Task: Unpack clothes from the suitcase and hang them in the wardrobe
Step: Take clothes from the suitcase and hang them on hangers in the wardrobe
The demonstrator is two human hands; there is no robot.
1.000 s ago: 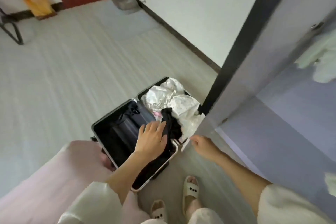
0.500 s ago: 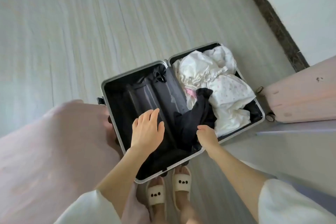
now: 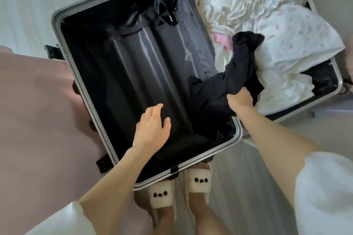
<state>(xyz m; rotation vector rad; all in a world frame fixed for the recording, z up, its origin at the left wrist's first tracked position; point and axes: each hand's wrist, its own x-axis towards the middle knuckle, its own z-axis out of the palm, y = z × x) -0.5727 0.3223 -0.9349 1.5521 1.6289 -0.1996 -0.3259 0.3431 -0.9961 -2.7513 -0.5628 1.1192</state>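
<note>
Now we stand over the open suitcase [image 3: 57, 30], which fills the middle and upper part of the frame. Our right hand [image 3: 241, 101] is curled tight around a bunch of the black garment [image 3: 229, 80], right of centre, where it drapes across the hinge between the two halves; we judge that grip is meant to lift it free for hanging. Our left hand [image 3: 152, 124] hangs over the dark lined half at lower centre, fingers loose and holding nothing, likely ready to catch the trailing cloth. White clothes [image 3: 277, 34] are heaped in the half at upper right, not yet unpacked. Our slippers [image 3: 198, 179] show just below the suitcase rim. No wardrobe is in view.
</note>
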